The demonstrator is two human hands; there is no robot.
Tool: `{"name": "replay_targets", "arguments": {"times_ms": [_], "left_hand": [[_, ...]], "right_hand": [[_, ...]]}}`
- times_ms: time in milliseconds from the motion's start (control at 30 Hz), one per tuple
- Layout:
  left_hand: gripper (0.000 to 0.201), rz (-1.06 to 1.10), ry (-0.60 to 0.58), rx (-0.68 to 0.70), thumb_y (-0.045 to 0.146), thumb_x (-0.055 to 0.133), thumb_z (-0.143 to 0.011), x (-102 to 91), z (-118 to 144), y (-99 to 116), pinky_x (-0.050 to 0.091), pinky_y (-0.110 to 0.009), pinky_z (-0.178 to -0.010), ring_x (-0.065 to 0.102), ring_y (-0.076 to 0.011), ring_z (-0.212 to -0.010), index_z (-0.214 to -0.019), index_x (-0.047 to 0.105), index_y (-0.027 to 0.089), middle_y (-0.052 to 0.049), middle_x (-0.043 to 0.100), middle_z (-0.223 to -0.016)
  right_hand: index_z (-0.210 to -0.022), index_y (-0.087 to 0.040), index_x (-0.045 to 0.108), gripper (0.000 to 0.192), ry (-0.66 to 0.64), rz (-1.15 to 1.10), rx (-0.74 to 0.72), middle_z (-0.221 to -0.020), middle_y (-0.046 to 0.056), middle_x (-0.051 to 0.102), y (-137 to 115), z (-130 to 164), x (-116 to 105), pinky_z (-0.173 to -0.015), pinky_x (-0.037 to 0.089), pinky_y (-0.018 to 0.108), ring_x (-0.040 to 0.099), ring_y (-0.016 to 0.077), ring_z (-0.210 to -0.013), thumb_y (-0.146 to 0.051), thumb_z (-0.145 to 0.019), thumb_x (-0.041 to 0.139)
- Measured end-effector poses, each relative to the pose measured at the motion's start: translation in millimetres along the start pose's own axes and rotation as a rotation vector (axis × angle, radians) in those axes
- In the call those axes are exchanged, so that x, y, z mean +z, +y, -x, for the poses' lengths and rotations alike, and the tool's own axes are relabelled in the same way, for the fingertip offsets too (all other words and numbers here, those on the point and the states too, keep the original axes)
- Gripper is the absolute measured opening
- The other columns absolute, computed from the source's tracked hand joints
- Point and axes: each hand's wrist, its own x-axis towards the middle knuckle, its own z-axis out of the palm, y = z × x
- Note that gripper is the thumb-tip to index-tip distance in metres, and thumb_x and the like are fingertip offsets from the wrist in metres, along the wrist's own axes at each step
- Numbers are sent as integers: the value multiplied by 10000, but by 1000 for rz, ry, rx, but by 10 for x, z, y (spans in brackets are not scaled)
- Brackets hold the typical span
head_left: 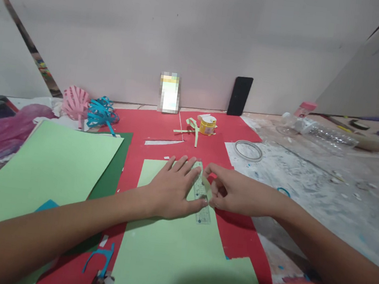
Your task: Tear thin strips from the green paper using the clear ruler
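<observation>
Pressing a clear plastic ruler (202, 198) flat against the right edge of a pale green paper sheet (176, 246) with the left hand (173, 187), fingers spread wide and lying flat, fingertips reaching past the sheet's far edge. Pinching with the right hand (230, 192) just beside the ruler, thumb and forefinger drawn narrow at the sheet's top right corner; whether a thin strip of green paper or a small blade is between them, cannot tell. Lying on a red card sheet (209, 147) spread over the paint-stained worktable (308, 184).

Judging progress: already lying farther back, a few cut green paper strips (191, 130) beside a small yellow jar (207, 126), so some trimming looks done. Remaining, apparently: most of the green sheet, uncut. Waiting untouched at the left, a larger pale green sheet (44, 170) over dark green card (112, 174). Resting to the right, a roll of clear tape (248, 150), apart from both hands.
</observation>
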Motion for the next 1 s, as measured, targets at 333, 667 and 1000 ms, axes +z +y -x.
{"name": "replay_targets", "arguments": {"times_ms": [333, 667, 1000], "left_hand": [[776, -18, 2, 3, 706, 328, -887, 3, 5, 1, 133, -567, -1156, 118, -372, -1457, -1462, 335, 185, -141, 175, -1593], [730, -10, 19, 6, 664, 384, -884, 4, 11, 3, 135, -584, -1149, 162, -375, -1448, -1446, 348, 199, -130, 223, -1582], [726, -8, 8, -2, 680, 385, -874, -11, 6, 16, 131, -562, -1162, 155, -368, -1451, -1416, 386, 197, -111, 273, -1567]], "right_hand": [[-1045, -212, 423, 325, -30, 17, 0, -673, -42, 572, -28, 38, -35, -524, 375, 237, 515, 136, -594, -207, -763, 584], [-945, -226, 399, 313, -104, -101, -16, -705, -35, 597, -62, 66, -33, -532, 398, 237, 533, 131, -607, -203, -730, 626], [-961, -229, 401, 325, -114, -32, -10, -712, -33, 614, -54, 57, -15, -504, 404, 245, 561, 145, -607, -212, -726, 624]]}}
